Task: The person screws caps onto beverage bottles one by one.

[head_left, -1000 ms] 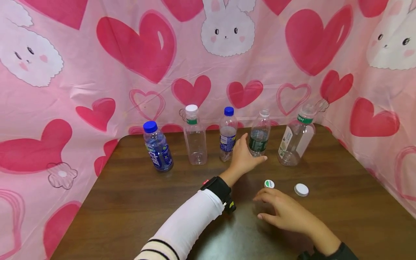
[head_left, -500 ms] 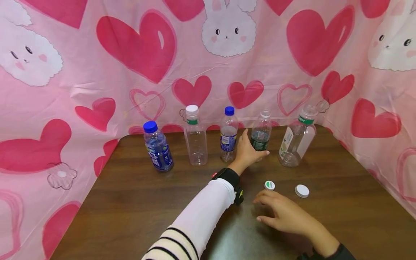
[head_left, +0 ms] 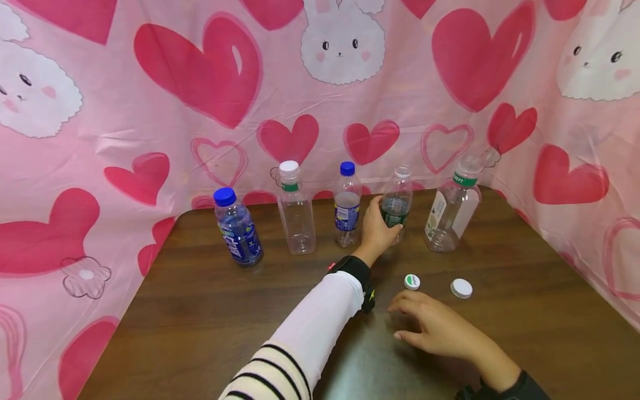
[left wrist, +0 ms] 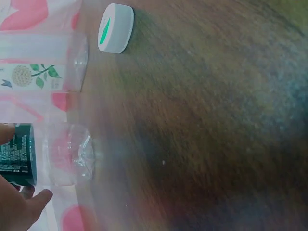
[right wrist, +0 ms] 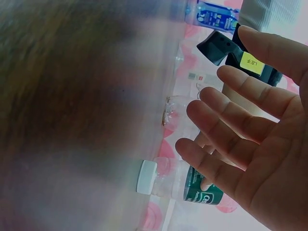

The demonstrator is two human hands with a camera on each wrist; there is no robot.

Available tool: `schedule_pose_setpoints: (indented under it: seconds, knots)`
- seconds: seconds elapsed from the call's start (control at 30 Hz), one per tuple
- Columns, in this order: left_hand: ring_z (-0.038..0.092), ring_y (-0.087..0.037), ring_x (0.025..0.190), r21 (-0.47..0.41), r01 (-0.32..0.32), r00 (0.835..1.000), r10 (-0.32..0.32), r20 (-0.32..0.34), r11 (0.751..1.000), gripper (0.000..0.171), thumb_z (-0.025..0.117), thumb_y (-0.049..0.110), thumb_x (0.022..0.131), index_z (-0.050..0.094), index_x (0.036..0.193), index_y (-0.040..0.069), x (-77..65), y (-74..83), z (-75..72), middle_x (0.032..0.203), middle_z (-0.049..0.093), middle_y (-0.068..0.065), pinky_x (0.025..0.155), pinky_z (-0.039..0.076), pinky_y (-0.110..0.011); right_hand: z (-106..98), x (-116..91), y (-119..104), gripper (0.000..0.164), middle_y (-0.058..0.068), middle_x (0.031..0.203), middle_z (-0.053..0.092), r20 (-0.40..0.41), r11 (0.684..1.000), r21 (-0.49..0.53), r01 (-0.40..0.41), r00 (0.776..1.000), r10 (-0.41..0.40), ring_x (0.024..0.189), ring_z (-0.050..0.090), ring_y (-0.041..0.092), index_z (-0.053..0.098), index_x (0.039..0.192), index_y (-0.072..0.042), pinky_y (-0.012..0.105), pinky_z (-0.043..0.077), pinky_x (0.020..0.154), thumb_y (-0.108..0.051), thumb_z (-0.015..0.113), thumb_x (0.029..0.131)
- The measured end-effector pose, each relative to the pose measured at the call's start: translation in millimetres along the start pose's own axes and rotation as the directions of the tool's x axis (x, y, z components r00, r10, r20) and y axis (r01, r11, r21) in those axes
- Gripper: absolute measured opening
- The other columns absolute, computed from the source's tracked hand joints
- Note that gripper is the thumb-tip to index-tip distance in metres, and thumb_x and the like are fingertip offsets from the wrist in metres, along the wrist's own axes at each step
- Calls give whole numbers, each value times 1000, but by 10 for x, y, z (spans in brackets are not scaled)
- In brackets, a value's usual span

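The left hand (head_left: 378, 229) grasps a clear, green-labelled plastic bottle (head_left: 397, 202) towards the back of the wood-grained table (head_left: 210, 316), long axis upright, mouth up. Rightward come a small round white cap (head_left: 412, 282), the right hand (head_left: 434, 326), relaxed and holding nothing, and a wider white cap (head_left: 461, 288).

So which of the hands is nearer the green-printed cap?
Right. The right hand is just on the near side of the cap; the left hand is farther off, beyond it, gripping the green-labelled bottle.

The left wrist view cuts the bottle (left wrist: 67, 156) off beside the left fingers (left wrist: 38, 202) (its label print (left wrist: 20, 156) too small to read).
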State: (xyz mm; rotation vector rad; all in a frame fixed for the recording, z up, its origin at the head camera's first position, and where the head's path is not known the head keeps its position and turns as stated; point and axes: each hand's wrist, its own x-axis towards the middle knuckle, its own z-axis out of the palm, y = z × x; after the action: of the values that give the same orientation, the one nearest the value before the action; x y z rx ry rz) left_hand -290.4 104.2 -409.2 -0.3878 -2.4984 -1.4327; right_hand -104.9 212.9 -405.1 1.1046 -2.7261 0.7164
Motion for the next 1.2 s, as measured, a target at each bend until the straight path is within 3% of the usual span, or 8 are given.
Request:
schedule_pose_setpoints:
  seconds: [0.43,0.7,0.8,0.93,1.07,1.2]
  knots:
    - [53,-22,121,-6,-27,1000,27,-6,1000,76,85,18,76,41,138,7,-55,-15,-35,132,55,-10,104,42,-32,4,-22,-12,31,-7,110,60,35,999,33,-29,999,28,101,59,15,68,108,-11,38,53,83,-20,79,81]
    - [59,-18,108,-17,-144,987,145,63,989,79,87,24,74,42,137,10,-222,63,-182,123,59,-8,89,50,-25,-24,-43,-17,30,-7,109,60,36,999,43,-27,999,26,98,59,14,68,108,-10,36,53,80,-21,78,82]
    - [61,-17,102,-78,-199,974,206,93,977,79,87,22,72,43,136,10,-320,73,-309,119,60,-9,84,52,-23,-28,-54,-16,30,-7,109,59,27,999,34,-20,999,19,98,59,13,68,108,-10,35,53,79,-20,79,81]
    - [64,-16,93,-176,-252,950,278,140,952,78,87,16,72,43,135,8,-498,57,-581,119,60,-11,76,56,-27,-33,-68,-17,31,-6,109,60,18,1000,20,-10,1000,9,98,59,13,68,107,-11,36,53,79,-19,79,80]
    - [66,-17,92,-264,-249,931,305,198,932,78,86,11,72,41,136,8,-728,23,-896,122,58,-14,72,58,-31,-50,-88,-10,30,-5,110,60,26,1000,11,-21,999,20,99,60,13,68,108,-11,37,54,80,-20,79,81]
    - [65,-21,98,-296,-249,922,320,220,922,79,86,9,71,42,136,9,-974,-20,-1180,125,56,-13,75,57,-26,-79,-109,9,30,-5,111,60,42,999,7,-51,998,51,100,59,14,68,109,-12,37,53,80,-21,78,82]
